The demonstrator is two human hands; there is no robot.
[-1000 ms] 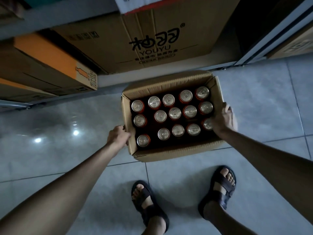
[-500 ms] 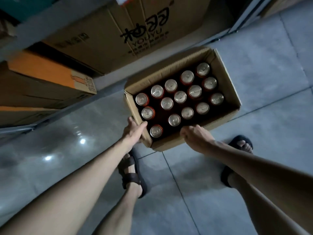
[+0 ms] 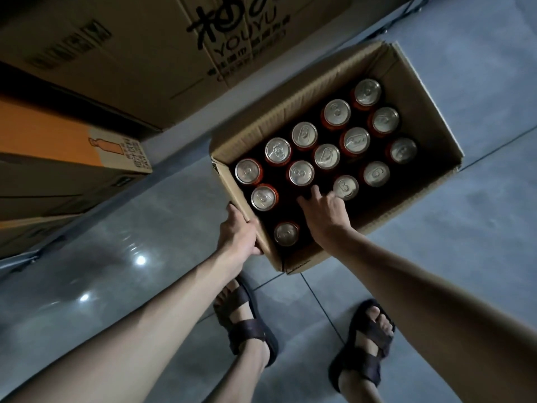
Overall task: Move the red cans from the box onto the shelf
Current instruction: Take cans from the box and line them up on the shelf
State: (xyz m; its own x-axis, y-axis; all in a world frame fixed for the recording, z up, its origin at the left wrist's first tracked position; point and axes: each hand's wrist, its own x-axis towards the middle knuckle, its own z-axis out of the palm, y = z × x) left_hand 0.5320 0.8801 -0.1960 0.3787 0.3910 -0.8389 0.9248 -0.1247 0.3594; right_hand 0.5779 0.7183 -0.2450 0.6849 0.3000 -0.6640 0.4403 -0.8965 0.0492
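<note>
An open cardboard box stands on the tiled floor, filled with several red cans with silver tops. My left hand grips the box's near left wall at its rim. Inside the box, my right hand is spread over a can in the front row, with the fingers curled down round its top; that can is hidden under the hand. The low shelf runs just behind the box.
A large brown carton printed YOUYU sits on the shelf, and an orange and brown carton sits to its left. My two sandalled feet stand on the floor just in front of the box.
My right hand left the box's right wall, came round the front edge and went down into the box onto a can. My left hand stayed on the left wall. My view has tilted.
</note>
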